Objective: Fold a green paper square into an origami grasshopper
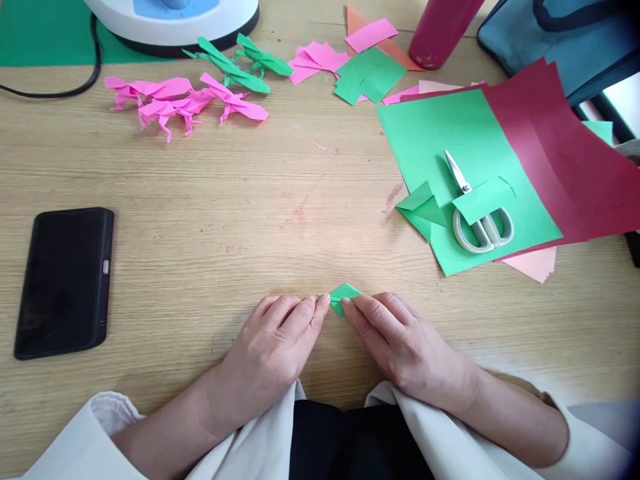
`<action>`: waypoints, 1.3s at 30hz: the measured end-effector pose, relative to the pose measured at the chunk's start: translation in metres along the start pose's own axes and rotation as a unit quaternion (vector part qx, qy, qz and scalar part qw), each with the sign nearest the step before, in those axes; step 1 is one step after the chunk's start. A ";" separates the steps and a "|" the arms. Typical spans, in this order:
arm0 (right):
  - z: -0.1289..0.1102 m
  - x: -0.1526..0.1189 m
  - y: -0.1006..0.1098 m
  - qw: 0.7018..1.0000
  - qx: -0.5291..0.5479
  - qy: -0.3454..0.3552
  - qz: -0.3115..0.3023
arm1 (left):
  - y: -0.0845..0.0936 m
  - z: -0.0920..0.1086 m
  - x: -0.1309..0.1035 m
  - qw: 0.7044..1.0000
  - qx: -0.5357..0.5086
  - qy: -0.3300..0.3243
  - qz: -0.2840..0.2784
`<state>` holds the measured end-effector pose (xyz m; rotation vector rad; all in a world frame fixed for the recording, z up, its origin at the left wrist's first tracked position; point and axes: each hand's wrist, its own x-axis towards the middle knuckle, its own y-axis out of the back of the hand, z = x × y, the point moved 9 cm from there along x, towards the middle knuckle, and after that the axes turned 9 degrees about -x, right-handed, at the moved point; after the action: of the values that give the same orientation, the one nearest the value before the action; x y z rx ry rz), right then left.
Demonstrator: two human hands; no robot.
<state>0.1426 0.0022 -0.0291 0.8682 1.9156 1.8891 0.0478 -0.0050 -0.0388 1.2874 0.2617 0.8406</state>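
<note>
Head cam: left hand (pixel 280 333) and right hand (pixel 395 337) together, fingertips pinching small folded green paper piece (pixel 344 294) on wooden table (pixel 200 220).

Taking the scissors (pixel 479 213) as landmark, of which there is one pair: it lies on one large green sheet (pixel 450 143), with one dark red sheet (pixel 555 147) just right of it and two small green folded scraps (pixel 423 208) touching or just left of it. Far to its upper left lie about three pink folded figures (pixel 175 100) and two green folded figures (pixel 240 63). Well to its left lies one black phone (pixel 65 280), and below-left of it two hands, left hand (pixel 273 340) and right hand (pixel 400 343), pinch one small green folded piece (pixel 344 295).
</note>
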 end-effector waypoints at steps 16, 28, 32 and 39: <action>0.000 -0.002 -0.004 1.000 -0.013 0.001 0.004 | -0.002 0.012 0.006 0.995 0.094 -0.010 -0.011; -0.001 -0.003 -0.007 1.000 -0.016 -0.015 -0.004 | -0.002 0.004 0.001 0.998 0.059 0.018 -0.006; -0.004 -0.003 -0.009 1.000 -0.018 -0.012 -0.008 | -0.005 0.002 -0.003 0.998 0.053 0.029 -0.008; 0.017 -0.004 -0.010 0.991 0.106 -0.059 0.054 | 0.001 -0.009 0.010 0.997 0.007 0.067 0.023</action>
<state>0.1541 0.0133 -0.0409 1.1423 2.0593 1.6688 0.0484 0.0082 -0.0383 1.2567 0.3462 0.9672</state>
